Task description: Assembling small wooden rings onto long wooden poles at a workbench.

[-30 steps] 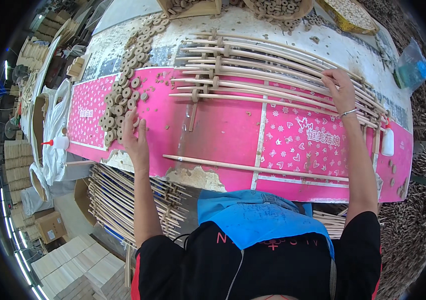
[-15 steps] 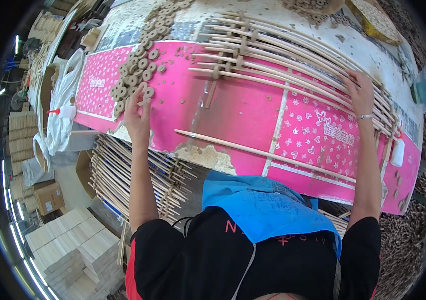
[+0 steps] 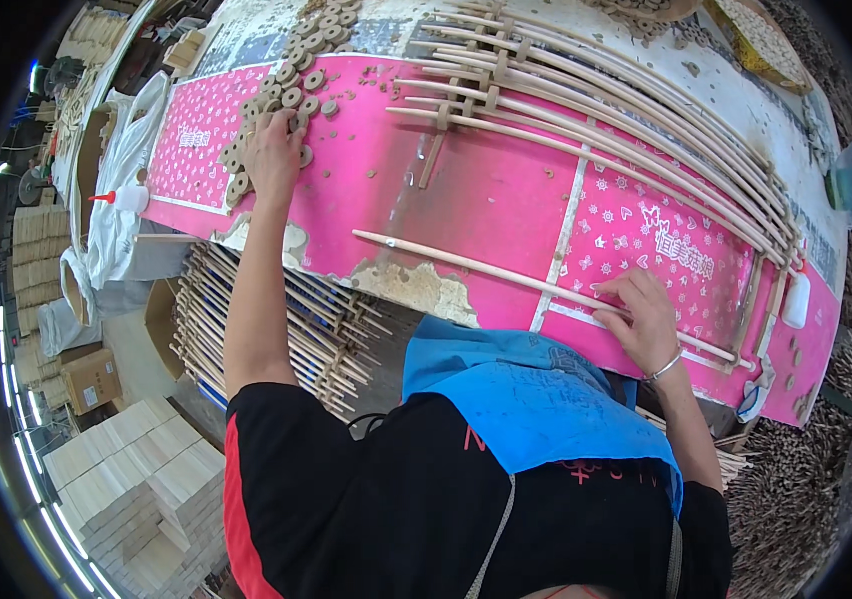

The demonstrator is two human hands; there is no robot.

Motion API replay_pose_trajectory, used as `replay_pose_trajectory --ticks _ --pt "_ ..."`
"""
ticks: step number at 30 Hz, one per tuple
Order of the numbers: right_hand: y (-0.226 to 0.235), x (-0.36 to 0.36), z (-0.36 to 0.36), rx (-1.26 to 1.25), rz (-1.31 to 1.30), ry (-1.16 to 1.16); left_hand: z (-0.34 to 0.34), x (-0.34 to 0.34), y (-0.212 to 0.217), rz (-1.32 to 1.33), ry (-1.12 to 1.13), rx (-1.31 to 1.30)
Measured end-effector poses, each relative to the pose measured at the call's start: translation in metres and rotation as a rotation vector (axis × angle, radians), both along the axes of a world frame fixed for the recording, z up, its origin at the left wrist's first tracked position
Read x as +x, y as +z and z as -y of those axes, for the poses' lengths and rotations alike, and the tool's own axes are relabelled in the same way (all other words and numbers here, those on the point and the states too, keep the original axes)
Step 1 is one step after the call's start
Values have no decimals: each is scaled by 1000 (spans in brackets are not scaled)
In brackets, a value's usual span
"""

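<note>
A long, slender, round rod of pale tan wood (image 3: 486, 268) lay slantwise on the bright pink sheet (image 3: 496, 195) covering the near part of the worktable. It looked plain and even in colour, tapering to a blunt point at its left end, with a whiter tip at its right end. That right end lay by the lower end of a narrow brown wooden bar (image 3: 749, 311); whether the two were joined could not be told.

The right hand (image 3: 641, 314) was at the rod, right of its middle, its curled fingers on the far side and its thumb on the near side, narrowly spaced. How firmly it gripped could not be told.

The left hand (image 3: 274, 158) reached into a heap of thick, flat, brown-grey discs with round centre holes (image 3: 292, 98). Its fingers bent down among them, and it could not be told whether they held one. The discs overlapped in a band running toward the far edge, some lying loose beside it.

Beyond the rod stood a rack of similar pale rods, set side by side through small brown blocks (image 3: 492, 97) near their left ends.
</note>
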State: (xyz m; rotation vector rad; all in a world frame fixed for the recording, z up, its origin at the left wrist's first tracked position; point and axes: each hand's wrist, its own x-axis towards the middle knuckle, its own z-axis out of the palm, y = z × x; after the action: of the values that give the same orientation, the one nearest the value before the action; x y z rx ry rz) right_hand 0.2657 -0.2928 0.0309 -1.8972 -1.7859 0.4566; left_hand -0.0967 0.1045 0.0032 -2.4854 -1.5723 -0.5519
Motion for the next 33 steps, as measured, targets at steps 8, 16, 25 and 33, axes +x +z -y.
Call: replay_pose_trajectory --ticks 8,16,25,33 --pt "-6 -7 2 31 -119 -164 62 6 18 898 -93 -703" --pt "0 -7 -4 123 -210 -199 113 2 18 1393 -79 -1167" --pt "0 -5 6 189 -199 -181 123 0 27 1417 -140 -1230" --pt "4 -13 20 263 -212 -199 136 -7 35 1464 -208 -1228"
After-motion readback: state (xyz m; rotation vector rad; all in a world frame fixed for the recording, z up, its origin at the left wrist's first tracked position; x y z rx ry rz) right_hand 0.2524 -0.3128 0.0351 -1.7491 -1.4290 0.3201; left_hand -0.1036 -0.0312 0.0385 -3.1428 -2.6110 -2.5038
